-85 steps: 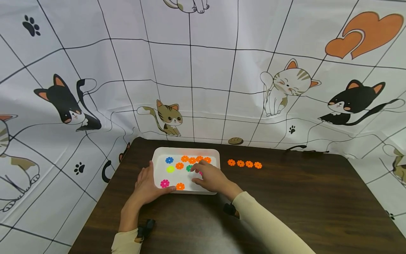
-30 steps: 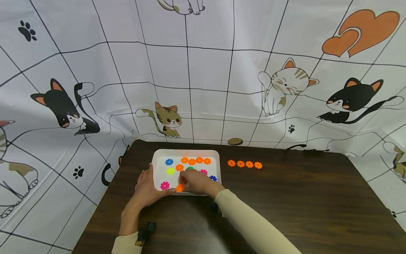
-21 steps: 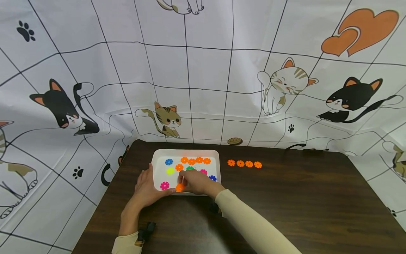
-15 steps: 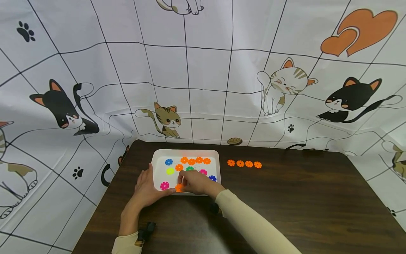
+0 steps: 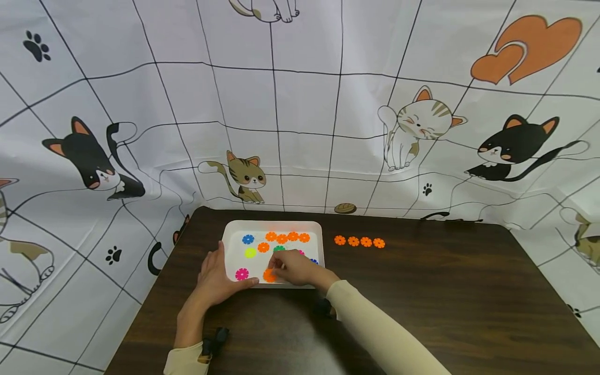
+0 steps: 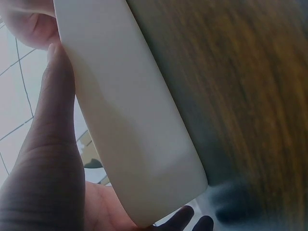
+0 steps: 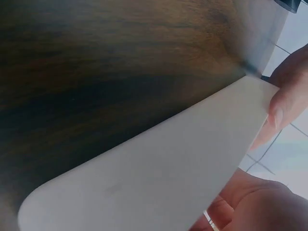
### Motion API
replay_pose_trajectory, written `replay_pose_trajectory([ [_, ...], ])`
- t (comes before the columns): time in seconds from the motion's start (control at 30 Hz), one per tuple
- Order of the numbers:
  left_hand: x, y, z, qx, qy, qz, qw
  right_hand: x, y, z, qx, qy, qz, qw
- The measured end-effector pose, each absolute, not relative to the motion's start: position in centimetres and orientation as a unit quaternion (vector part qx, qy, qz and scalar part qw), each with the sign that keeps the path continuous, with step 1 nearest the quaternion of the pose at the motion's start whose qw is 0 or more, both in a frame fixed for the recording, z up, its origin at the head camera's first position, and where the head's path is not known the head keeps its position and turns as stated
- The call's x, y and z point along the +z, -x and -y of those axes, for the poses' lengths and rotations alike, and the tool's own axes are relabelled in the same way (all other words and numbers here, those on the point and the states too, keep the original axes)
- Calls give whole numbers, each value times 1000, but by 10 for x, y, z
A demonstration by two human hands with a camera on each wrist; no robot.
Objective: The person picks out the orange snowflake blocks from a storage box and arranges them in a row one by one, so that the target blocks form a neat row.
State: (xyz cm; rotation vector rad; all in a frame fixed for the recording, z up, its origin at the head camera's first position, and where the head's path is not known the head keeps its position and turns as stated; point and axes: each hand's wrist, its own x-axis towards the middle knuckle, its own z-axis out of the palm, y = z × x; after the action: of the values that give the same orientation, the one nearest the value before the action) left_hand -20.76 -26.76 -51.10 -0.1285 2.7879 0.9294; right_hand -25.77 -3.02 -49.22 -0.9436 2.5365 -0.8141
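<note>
In the head view, an orange disc point(image 5: 269, 275) is being pinched between thumb and fingertips of the right hand point(image 5: 297, 267), inside the front of the white tray point(image 5: 236, 234); whether it is raised off the tray floor cannot be told. Against the tray's left wall, fairly straight fingers of the left hand point(image 5: 215, 276) are laid, its thumb set along the front rim. Right of the tray, four orange discs point(image 5: 353, 241) are lined up! A light, stiff, thin piece, judging by looks, probably slippery when flat, and best gripped by its notched edge.

Over to the left wrist view: the tray's front wall is shown, thumb along it, no disc visible.

Right wrist view: the pinching fingertips are hidden behind that wall.
</note>
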Motion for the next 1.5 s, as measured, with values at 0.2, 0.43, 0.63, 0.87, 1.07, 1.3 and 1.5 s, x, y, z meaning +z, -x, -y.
replay_pose_trajectory([
  [0.2, -512, 208, 270, 308, 50, -944, 104, -491, 261, 23, -267, 343, -893, 120],
  [0.43, -511, 208, 270, 307, 59, -943, 112, -479, 261, 11, -294, 330, -890, 116],
  [0.63, -510, 208, 270, 305, 61, -944, 112, -474, 260, -1, -286, 311, -901, 101],
  [0.87, -510, 208, 269, 308, 57, -943, 111, -473, 260, -18, -298, 295, -903, 93],
  [1.07, -512, 209, 269, 308, 57, -943, 113, -469, 259, -31, -314, 271, -906, 88],
  [1.3, -514, 211, 268, 309, 50, -943, 110, -465, 260, -48, -319, 237, -914, 86],
  [1.5, -515, 212, 269, 311, 46, -943, 104, -466, 261, -66, -330, 236, -911, 68],
])
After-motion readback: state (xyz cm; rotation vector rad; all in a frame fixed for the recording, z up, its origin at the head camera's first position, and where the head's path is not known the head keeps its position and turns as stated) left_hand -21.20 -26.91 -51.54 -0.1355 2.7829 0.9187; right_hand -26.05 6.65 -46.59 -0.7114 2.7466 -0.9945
